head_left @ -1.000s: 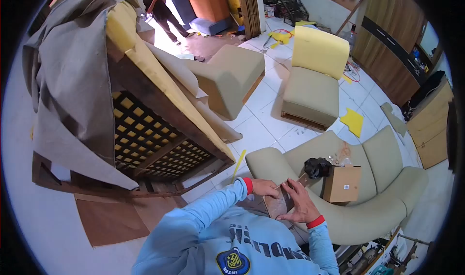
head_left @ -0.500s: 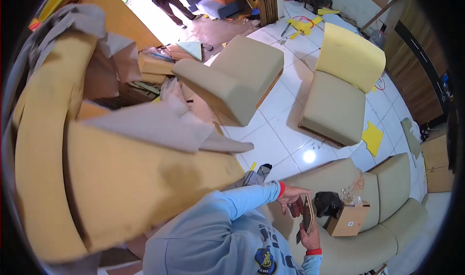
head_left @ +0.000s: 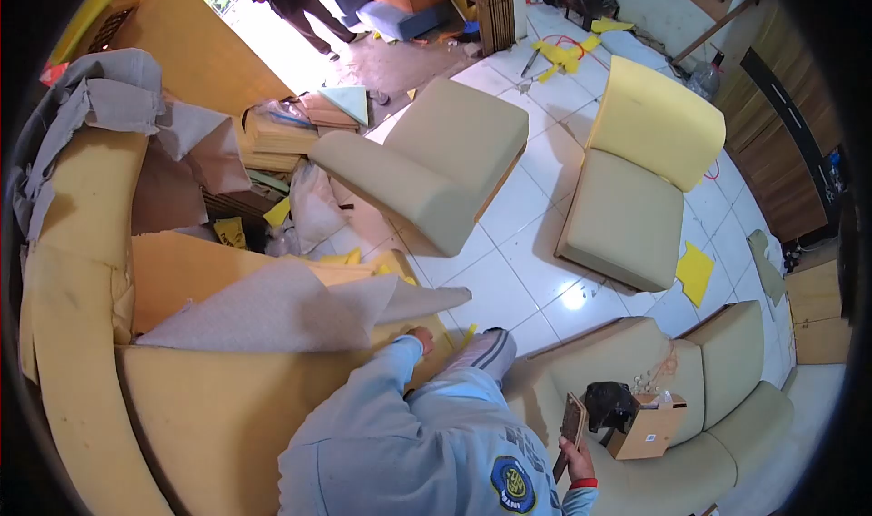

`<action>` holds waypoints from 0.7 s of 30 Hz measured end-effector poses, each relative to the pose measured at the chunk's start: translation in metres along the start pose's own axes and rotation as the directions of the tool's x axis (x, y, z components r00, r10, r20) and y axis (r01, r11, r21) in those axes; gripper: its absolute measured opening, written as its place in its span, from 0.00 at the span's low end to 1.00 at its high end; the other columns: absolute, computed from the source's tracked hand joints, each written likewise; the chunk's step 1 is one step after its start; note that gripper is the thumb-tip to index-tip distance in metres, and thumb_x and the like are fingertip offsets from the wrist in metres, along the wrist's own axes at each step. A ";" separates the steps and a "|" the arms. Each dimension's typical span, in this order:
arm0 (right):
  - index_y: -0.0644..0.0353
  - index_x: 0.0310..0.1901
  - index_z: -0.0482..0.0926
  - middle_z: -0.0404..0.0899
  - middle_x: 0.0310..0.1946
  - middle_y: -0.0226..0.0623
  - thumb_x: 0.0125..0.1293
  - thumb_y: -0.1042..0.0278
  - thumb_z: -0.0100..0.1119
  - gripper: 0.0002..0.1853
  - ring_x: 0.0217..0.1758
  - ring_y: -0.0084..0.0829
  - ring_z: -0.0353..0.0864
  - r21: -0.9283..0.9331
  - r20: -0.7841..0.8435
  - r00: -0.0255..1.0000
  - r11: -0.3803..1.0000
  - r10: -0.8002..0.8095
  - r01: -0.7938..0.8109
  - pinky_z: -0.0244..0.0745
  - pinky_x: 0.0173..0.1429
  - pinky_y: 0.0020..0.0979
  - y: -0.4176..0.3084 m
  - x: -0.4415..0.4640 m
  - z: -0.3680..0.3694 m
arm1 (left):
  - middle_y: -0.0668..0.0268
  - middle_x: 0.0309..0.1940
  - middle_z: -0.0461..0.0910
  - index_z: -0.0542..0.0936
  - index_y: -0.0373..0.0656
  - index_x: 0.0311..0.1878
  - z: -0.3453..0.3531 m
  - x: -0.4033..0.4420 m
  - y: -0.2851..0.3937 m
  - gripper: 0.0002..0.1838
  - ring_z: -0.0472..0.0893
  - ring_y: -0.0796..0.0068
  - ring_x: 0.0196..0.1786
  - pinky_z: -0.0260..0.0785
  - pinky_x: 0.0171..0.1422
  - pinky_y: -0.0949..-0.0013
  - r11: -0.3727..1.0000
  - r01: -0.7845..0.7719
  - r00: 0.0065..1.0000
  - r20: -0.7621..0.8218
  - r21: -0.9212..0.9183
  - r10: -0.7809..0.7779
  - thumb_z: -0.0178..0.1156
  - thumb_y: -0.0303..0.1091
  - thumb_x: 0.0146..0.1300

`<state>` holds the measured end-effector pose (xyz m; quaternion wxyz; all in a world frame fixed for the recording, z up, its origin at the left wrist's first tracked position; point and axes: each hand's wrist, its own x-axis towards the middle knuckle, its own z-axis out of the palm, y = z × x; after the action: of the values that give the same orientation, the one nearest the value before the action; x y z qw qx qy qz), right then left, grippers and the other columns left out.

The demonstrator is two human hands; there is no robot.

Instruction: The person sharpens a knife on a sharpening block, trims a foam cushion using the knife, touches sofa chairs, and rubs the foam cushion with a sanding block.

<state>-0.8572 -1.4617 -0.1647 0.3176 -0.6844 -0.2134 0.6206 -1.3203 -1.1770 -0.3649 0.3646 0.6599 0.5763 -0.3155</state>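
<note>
My right hand (head_left: 576, 461) grips a thin, flat, brown rectangular case (head_left: 573, 418) at its lower end, with the case tilted upright. It resembles a phone flip cover, but what is inside cannot be made out. My left hand (head_left: 421, 337) is at the front edge of the yellow foam sofa seat (head_left: 209, 398), close to a loose grey fabric sheet (head_left: 272, 307). Its fingers look bent and are too small and partly hidden to read. Beside the case, a black plastic bag (head_left: 610, 405) and a cardboard box (head_left: 650, 428) sit on the beige sofa (head_left: 590, 352).
Two beige seat units, one with an armrest (head_left: 436, 162) and one with a yellow foam back (head_left: 627, 207), stand on the white tiles. Yellow foam scraps (head_left: 695, 272) lie about. A person (head_left: 304, 7) stands by the bright doorway. Stacked boards (head_left: 272, 139) are at the left.
My left hand has left the case and swung left to the foam seat edge. My right hand still holds the case, now slightly lower. The view has shifted, showing more of my leg.
</note>
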 end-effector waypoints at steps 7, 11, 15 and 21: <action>0.66 0.60 0.72 0.80 0.49 0.42 0.68 0.51 0.58 0.28 0.53 0.38 0.79 0.567 -0.023 0.988 0.816 0.151 -0.112 0.71 0.61 0.38 -0.027 0.031 0.026 | 0.53 0.59 0.78 0.80 0.46 0.59 0.011 0.056 0.037 0.24 0.76 0.52 0.62 0.66 0.69 0.59 0.989 -0.140 0.989 0.033 -0.055 0.142 0.52 0.49 0.66; 0.62 0.65 0.67 0.75 0.56 0.43 0.68 0.46 0.56 0.32 0.54 0.48 0.80 0.576 0.045 0.980 0.796 0.196 -0.185 0.77 0.56 0.50 -0.091 0.061 0.024 | 0.54 0.55 0.80 0.81 0.44 0.55 -0.022 0.098 0.073 0.23 0.78 0.52 0.59 0.68 0.66 0.59 0.947 -0.180 0.984 -0.035 -0.265 0.177 0.54 0.49 0.65; 0.59 0.67 0.65 0.73 0.59 0.39 0.67 0.46 0.58 0.34 0.52 0.45 0.82 0.495 0.015 0.983 0.853 0.181 -0.164 0.80 0.46 0.44 -0.139 0.099 0.003 | 0.52 0.50 0.82 0.80 0.42 0.55 -0.164 0.100 0.137 0.20 0.81 0.55 0.53 0.71 0.61 0.60 0.832 -0.320 0.944 -0.225 -0.452 0.241 0.56 0.45 0.66; 0.58 0.64 0.70 0.77 0.52 0.35 0.65 0.46 0.60 0.32 0.46 0.38 0.82 0.455 -0.126 0.986 0.889 0.112 -0.043 0.80 0.43 0.39 -0.186 0.165 -0.008 | 0.52 0.44 0.84 0.79 0.40 0.56 -0.230 0.134 0.125 0.19 0.83 0.60 0.48 0.74 0.54 0.63 0.668 -0.479 0.847 -0.500 -0.569 0.182 0.55 0.43 0.70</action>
<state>-0.8075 -1.2184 -0.1520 0.4574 -0.6444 -0.0119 0.6127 -1.1792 -0.9204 -0.3391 0.5039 0.6270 0.5794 0.1312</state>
